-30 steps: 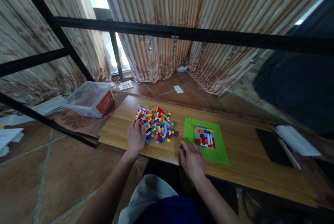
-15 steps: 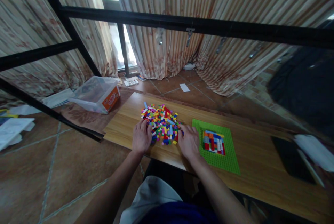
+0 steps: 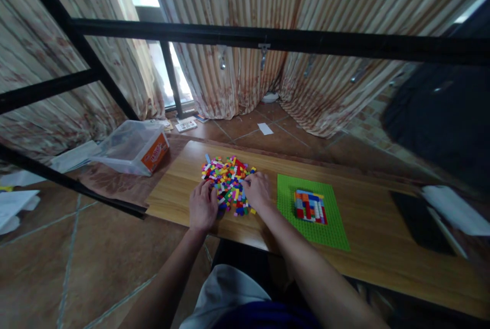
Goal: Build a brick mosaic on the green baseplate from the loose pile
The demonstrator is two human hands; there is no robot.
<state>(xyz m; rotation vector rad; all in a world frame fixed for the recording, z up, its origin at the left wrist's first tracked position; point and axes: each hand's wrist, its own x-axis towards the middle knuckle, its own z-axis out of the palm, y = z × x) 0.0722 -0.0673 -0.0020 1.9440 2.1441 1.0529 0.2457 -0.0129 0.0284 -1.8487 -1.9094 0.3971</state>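
A heap of small multicoloured building bricks (image 3: 229, 178) lies on the wooden table. At its left edge rests my left hand (image 3: 203, 206), fingers loosely bent with the thumb apart, and no brick shows in its grasp. My right hand (image 3: 257, 191) reaches over the heap's right side. Its thumb and fingers close on a light blue brick (image 3: 243, 183), partly covered by the fingertips. To the right of that hand is a green baseplate (image 3: 337, 221), bearing a low rectangular build (image 3: 311, 207) of red, white, blue, orange and grey bricks.
A clear plastic bin (image 3: 128, 147) with an orange label stands on the floor at the left. Black metal bars (image 3: 229, 36) cross in front of the curtains. A dark flat pad (image 3: 419, 221) and a white object (image 3: 455, 210) lie on the table's right part.
My right hand has moved left and slightly up, from the heap's right edge onto the bricks, and its fingers have closed at a light blue brick. My left hand stays at the left edge.
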